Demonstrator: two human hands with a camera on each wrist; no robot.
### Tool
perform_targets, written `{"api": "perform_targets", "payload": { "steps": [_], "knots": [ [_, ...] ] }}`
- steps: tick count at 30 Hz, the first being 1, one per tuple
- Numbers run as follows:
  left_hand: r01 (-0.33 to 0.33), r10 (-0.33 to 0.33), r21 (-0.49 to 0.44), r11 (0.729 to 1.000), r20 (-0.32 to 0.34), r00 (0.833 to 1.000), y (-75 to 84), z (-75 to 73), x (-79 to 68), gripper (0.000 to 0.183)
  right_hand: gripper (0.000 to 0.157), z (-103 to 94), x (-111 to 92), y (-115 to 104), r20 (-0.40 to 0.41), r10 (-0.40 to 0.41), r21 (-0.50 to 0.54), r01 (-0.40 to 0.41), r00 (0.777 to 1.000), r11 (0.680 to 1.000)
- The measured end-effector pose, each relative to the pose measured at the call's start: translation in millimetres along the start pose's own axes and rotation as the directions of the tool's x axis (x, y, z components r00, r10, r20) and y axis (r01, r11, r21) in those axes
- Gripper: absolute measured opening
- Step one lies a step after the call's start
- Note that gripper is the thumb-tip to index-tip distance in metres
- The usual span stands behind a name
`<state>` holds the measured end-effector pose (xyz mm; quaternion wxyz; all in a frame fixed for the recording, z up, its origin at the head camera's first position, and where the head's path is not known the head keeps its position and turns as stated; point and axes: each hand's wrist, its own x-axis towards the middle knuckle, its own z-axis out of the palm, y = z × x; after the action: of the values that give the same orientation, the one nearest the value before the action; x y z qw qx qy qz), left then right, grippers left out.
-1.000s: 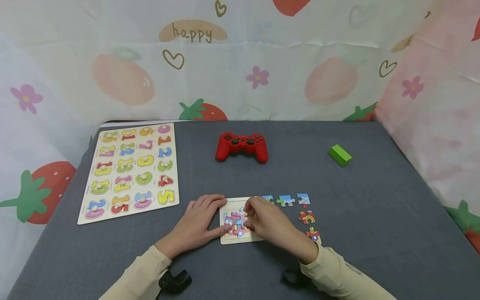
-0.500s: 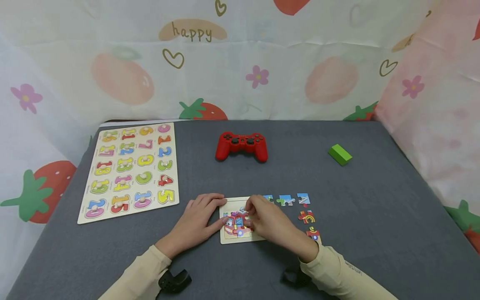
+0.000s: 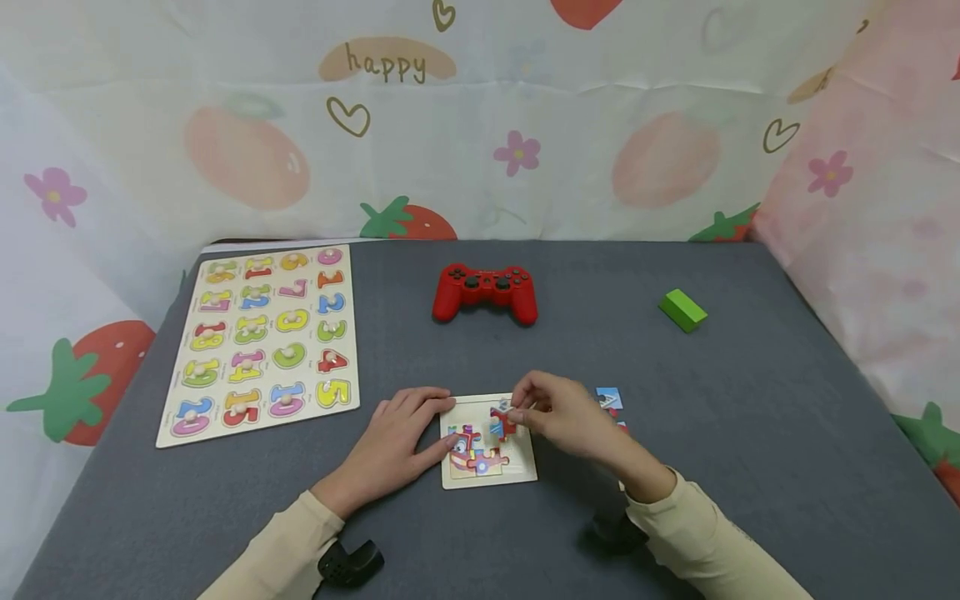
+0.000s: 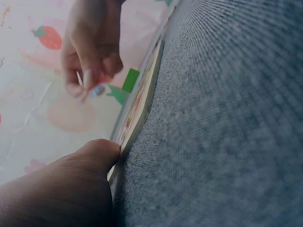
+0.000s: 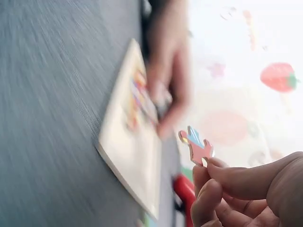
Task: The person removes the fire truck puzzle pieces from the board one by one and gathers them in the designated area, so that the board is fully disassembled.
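A small wooden jigsaw tray [image 3: 521, 467] lies near the front of the table, with a few joined puzzle pieces [image 3: 483, 462] in its lower left part. My left hand [image 3: 393, 437] rests beside the tray, its thumb over the left edge. Above the tray, my right hand [image 3: 562, 414] pinches a red and blue puzzle piece [image 5: 199, 149] between thumb and fingertips. In the left wrist view that piece is partly covered by the fingers. Loose puzzle pieces [image 3: 608, 397] lie to the right, mostly hidden behind my right hand and forearm.
A number peg board [image 3: 273, 337] lies at the left of the grey table [image 3: 735, 450]. Behind the tray sits a red game controller [image 3: 485, 292]. A green block [image 3: 683, 310] is at the back right. Printed curtains [image 3: 555, 108] hang behind the table.
My right hand has risen and moved right and away from me, lifting the red and blue piece out of the group of pieces in the tray. My left hand stays in place.
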<state>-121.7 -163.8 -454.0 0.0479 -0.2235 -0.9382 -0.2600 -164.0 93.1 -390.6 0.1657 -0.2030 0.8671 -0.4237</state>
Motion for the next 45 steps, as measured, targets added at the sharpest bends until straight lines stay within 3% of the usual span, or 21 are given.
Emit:
{"api": "perform_targets", "payload": {
  "steps": [6, 11, 17, 27, 34, 45],
  "knots": [
    [-0.001, 0.001, -0.007, 1.000, 0.004, 1.000, 0.3, 0.6, 0.8, 0.048, 0.015, -44.6, -16, 19, -0.062, 0.037, -0.024, -0.039, 0.997, 0.999],
    [0.010, -0.009, -0.018, 1.000, 0.014, 1.000, 0.4, 0.0, 0.3, 0.048, 0.015, -63.3, -31, 37, -0.017, 0.084, -0.065, -0.085, 0.996, 0.994],
    [0.005, -0.005, -0.020, 1.000, 0.006, 1.000, -0.1, -0.4, -0.1, 0.048, 0.013, -59.2, -40, 53, 0.061, 0.062, -0.090, -0.057, 0.996, 0.994],
    [-0.005, 0.005, -0.007, 1.000, 0.006, 1.000, -1.7, 1.1, 0.2, 0.048, 0.010, -50.6, -40, 54, 0.000, 0.044, -0.233, -0.043, 0.999, 0.972],
    [-0.001, 0.001, -0.005, 1.000, 0.011, 1.000, -1.2, 0.4, 0.2, 0.048, 0.018, -50.9, -42, 54, 0.029, -0.009, -0.347, 0.019, 1.000, 0.938],
    [-0.005, 0.005, -0.008, 1.000, 0.003, 1.000, -1.2, 0.4, -0.2, 0.048, 0.021, -49.9, -43, 52, 0.068, -0.048, -0.397, 0.071, 0.997, 0.915]
  ]
}}
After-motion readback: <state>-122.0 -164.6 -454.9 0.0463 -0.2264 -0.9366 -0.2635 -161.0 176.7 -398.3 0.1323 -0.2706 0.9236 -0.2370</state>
